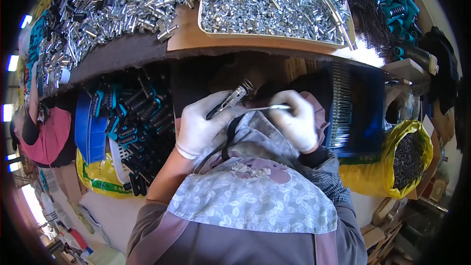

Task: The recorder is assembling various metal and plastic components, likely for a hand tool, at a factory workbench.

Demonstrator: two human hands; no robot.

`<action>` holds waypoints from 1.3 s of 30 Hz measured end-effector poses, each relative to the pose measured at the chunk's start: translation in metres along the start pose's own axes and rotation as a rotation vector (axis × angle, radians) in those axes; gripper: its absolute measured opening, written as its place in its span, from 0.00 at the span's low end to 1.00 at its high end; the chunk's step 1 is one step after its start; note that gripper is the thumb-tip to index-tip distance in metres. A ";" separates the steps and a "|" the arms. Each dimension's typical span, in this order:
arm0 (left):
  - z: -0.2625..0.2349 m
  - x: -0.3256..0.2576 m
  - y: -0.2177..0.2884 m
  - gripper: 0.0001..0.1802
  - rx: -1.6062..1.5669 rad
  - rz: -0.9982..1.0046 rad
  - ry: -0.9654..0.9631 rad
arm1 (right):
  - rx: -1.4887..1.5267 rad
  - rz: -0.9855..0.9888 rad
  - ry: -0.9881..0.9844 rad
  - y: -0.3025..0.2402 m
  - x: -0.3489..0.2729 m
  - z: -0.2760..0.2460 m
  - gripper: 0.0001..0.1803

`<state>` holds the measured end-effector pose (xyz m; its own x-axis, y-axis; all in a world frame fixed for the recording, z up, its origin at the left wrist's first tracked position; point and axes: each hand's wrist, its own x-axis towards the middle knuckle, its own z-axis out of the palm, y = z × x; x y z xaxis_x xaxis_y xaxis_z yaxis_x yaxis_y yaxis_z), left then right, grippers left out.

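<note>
Gripping a metal tube [232, 99], left hand [200, 125]; pinching a thin blurred rod [278, 106], right hand [298, 123]; left-side yellow sack [99, 171], green lettering; table edge [132, 59] beyond, apart from hands

A silver metal cylinder [233, 98], marked along its side by dark spots or openings, is held tilted in the gloved left hand [202, 121]. Its upper end is pointed up and rightward and is topped by a coil spring [248, 85]; its lower end is hidden by the hand. A thin, shiny rod [277, 107], partly blurred, is held nearly level by the gloved right hand [297, 120], its free end directed leftward.
</note>
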<state>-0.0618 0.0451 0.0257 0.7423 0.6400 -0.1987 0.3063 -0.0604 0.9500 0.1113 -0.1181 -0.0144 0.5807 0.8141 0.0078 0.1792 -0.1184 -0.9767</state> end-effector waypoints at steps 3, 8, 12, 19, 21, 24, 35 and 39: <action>-0.016 0.000 -0.006 0.24 0.341 0.260 0.030 | 0.054 0.073 0.109 -0.010 0.008 -0.047 0.08; -0.020 -0.001 0.002 0.23 0.542 0.321 -0.166 | -0.046 0.136 -0.088 -0.045 0.014 -0.070 0.10; -0.011 -0.004 -0.002 0.21 0.481 0.383 -0.198 | -0.056 0.061 -0.189 -0.042 0.016 -0.056 0.12; -0.004 -0.007 -0.003 0.17 0.342 0.404 -0.209 | 0.025 0.135 -0.332 -0.043 0.009 -0.032 0.13; -0.008 -0.009 0.000 0.18 0.317 0.393 -0.253 | 0.070 0.138 -0.371 -0.044 0.008 -0.032 0.11; -0.009 -0.012 0.002 0.19 0.358 0.413 -0.259 | -0.004 0.115 -0.342 -0.042 0.008 -0.031 0.12; -0.005 -0.010 -0.013 0.20 0.229 0.424 -0.281 | -0.074 -0.042 -0.394 -0.032 -0.003 -0.013 0.12; -0.004 -0.007 -0.020 0.20 0.231 0.461 -0.314 | -0.135 -0.094 -0.375 -0.027 -0.006 -0.006 0.15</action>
<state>-0.0761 0.0449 0.0094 0.9590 0.2536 0.1262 0.0065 -0.4649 0.8853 0.1080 -0.1232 0.0130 0.2314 0.9728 -0.0071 0.3348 -0.0865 -0.9383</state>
